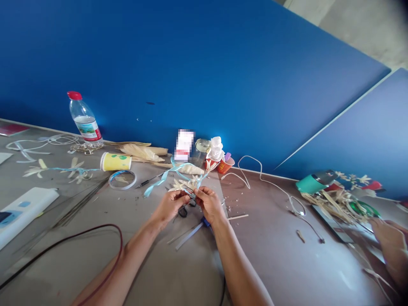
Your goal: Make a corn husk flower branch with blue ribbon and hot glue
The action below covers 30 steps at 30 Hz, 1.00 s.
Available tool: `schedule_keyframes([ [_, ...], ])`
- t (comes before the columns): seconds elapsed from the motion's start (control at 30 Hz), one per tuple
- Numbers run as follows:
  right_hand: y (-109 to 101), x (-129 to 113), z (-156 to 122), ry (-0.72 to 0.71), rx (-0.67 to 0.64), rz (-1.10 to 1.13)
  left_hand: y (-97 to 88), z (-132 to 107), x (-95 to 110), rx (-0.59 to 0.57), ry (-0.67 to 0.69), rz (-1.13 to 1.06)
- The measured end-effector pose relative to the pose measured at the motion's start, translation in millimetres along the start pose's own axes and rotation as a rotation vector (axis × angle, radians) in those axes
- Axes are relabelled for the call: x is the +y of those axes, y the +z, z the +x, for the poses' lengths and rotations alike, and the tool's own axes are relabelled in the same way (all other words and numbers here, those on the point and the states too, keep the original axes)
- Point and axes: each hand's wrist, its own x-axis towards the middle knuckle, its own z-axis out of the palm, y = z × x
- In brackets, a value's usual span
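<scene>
Head view: L hand point(171, 207) and R hand point(210, 205) both on a corn-husk flower point(179, 185) w/ lt-blue ribbon point(155, 185), mid-surface point(270, 238), this side of the orange paper cup point(225, 165). Fingers on both look pinched tog. on its stem; exact contact pt hidden, we can't tell. Step in hand, we'd judge: fiddling the stem joint. Next move calls for steady L pinch, small R turns. Blue partition point(204, 76) limits reach at back; dark red cable point(108, 225) crosses L forearm, poss. snag. More room to R, short of co-worker's hand point(387, 238).
</scene>
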Motion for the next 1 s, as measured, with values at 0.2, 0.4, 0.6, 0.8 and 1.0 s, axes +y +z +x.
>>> schedule_keyframes([
  [0.2, 6, 4, -3, 0.001, 0.022, 0.012, -1.3, 1, -4, 0.029, 0.045, 0.11],
  [0.4, 12, 4, -6, 0.034, 0.036, 0.015, -0.9, 2, -8, 0.029, 0.049, 0.115],
  [0.6, 14, 9, -6, -0.021, 0.044, -0.057, 2.1, 0, -3, -0.001, 0.063, 0.08],
  [0.8, 12, 13, -5, -0.17, 0.099, -0.24, 2.2, 0, 1, 0.075, 0.013, 0.183],
  [1.0, 15, 9, -8, -0.184, 0.101, -0.29, 3.6, -3, 3, 0.049, 0.006, 0.14],
])
